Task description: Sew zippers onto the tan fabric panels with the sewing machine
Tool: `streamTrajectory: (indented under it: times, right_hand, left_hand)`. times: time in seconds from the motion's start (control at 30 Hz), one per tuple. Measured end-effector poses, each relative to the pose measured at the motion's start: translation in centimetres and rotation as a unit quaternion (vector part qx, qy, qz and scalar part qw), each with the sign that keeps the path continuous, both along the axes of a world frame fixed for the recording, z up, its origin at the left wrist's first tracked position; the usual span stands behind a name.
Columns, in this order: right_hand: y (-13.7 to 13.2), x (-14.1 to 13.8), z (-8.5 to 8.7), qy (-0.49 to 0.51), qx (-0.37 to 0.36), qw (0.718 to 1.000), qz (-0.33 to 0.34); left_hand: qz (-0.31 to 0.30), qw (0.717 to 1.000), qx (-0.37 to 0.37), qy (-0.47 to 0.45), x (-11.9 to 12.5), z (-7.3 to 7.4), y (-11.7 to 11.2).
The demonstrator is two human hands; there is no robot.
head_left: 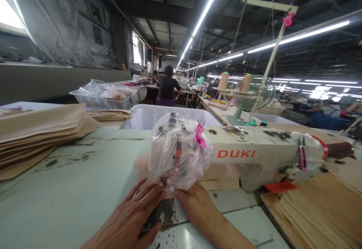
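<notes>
A cream sewing machine (254, 158) marked DUKI stands on the pale green table (70, 188), its head wrapped in a clear plastic bag (178, 151) tied with a pink ribbon. My left hand (132, 215) lies flat, fingers stretched toward the needle area. My right hand (192, 203) rests flat beside it, fingertips under the bagged head. Both press on a tan fabric piece (141, 169) that runs under the machine head. The needle itself is hidden by the plastic.
A stack of tan pieces (36, 136) lies at the left, another stack (316, 211) at the right front. A white bin (147, 117) sits behind the table. Thread cones (223, 81) and a green fan (254, 98) stand behind the machine. A person (166, 86) sits farther back.
</notes>
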State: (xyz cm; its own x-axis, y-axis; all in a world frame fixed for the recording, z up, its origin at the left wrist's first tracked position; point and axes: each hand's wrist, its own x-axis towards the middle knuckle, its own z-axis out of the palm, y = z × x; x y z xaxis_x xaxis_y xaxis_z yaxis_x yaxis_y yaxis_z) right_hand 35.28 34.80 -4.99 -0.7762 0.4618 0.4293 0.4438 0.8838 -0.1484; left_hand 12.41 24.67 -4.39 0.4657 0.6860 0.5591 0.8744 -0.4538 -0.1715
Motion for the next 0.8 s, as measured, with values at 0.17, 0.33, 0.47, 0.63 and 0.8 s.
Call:
streamTrajectory:
  times: [0.17, 0.33, 0.47, 0.63, 0.8]
  right_hand:
    - [0.0, 0.1, 0.2, 0.005, 0.003, 1.000, 0.005]
    - [-0.1, -0.1, 0.1, -0.003, 0.016, 1.000, -0.004]
    - [-0.2, -0.5, -0.1, -0.011, 0.022, 1.000, -0.017]
    - [-0.2, -0.9, -0.5, 0.003, 0.035, 0.999, -0.025]
    - [-0.1, -1.0, -1.2, -0.002, 0.049, 0.998, -0.034]
  left_hand:
    - [-0.001, 1.000, 0.017, 0.003, 0.2, 0.3, 0.1]
    - [-0.009, 1.000, -0.004, 0.007, 0.4, 0.9, 0.0]
    - [-0.015, 1.000, -0.015, 0.004, 0.4, 0.7, 0.4]
    - [-0.005, 0.997, -0.078, -0.010, 0.1, 0.1, 1.0]
    - [-0.028, 0.990, -0.129, -0.043, 0.2, 0.8, 0.7]
